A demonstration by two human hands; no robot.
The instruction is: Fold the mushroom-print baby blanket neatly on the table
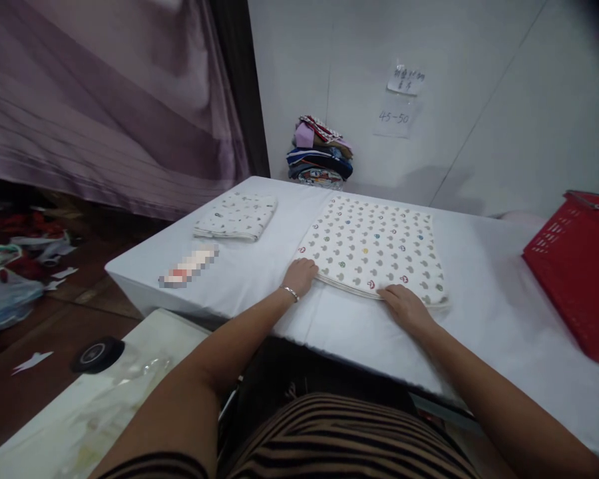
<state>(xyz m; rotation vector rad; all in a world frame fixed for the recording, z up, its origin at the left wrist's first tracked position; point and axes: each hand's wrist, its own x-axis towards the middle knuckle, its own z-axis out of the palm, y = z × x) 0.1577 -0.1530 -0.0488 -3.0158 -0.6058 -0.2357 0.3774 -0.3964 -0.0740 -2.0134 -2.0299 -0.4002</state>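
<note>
A folded white cloth (374, 246), printed with rows of small grey and coloured mushroom-like shapes, lies flat on the white-covered table (259, 286). Several layers show along its near edge. My left hand (300, 276) grips the near left corner, a bracelet on its wrist. Farther right along the same edge, my right hand (404, 306) has its fingers closed on the cloth, with the fingertips partly hidden. To the left rests a second, smaller folded cloth (237, 216), white with a scattered print, apart from both hands.
A pixelated long item (190, 266) lies at the table's left. A red plastic basket (579, 273) stands right. Folded fabrics (319, 153) are stacked by the wall. Below left, a black roll (98, 354) sits on a low white surface (130, 399). A mauve curtain (130, 100) hangs left.
</note>
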